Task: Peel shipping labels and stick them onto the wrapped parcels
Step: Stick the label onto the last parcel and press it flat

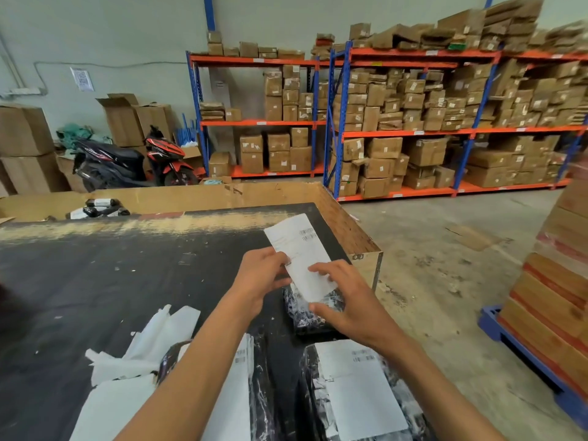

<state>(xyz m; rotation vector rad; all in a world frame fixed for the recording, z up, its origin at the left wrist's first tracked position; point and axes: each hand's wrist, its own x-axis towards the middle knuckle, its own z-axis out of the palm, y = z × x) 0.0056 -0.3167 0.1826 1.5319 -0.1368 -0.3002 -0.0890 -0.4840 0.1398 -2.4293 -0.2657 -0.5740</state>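
Both hands hold one white shipping label (299, 249) above the black worktable (95, 281). My left hand (261, 275) pinches its left edge, and my right hand (343, 300) grips its lower part with fingers spread on the face. Directly beneath lies a black plastic-wrapped parcel (305, 316), partly hidden by my right hand. Nearer to me, a wrapped parcel with a white label (359, 393) stuck on it lies at the lower right. Another labelled parcel (241, 377) sits under my left forearm.
Peeled white backing sheets (143, 348) lie crumpled at the lower left. A cardboard bin (350, 230) behind the table holds black parcels (98, 208). Stacked cartons on a blue pallet (547, 313) stand to the right. Shelving with boxes (397, 122) and a scooter (133, 160) are at the back.
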